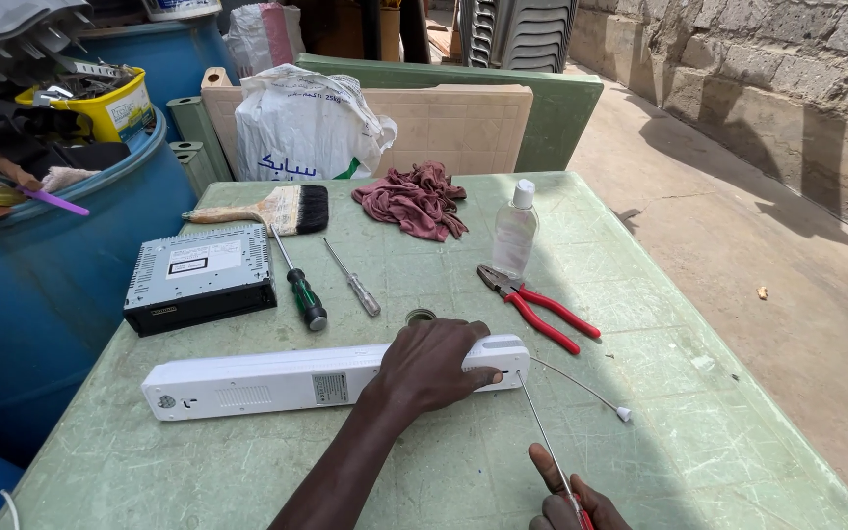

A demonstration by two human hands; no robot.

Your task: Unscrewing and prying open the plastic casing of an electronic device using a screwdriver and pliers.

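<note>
The left hand (431, 368) lies flat on a long white lamp (331, 377), its fingers spread over the lamp's right part. The lamp lies across the green desk (198, 461), near the front. The right hand (569, 505) has its fingers closed around a thin screwdriver (542, 432). The tip of the screwdriver touches the right end of the lamp. A thin white wire (581, 388) sticks out from that end. Red pliers (542, 309), a clear bottle (515, 231), a red rag (412, 199), two more screwdrivers (298, 275), a brush (272, 209) and a black radio box (200, 278) lie farther back.
</note>
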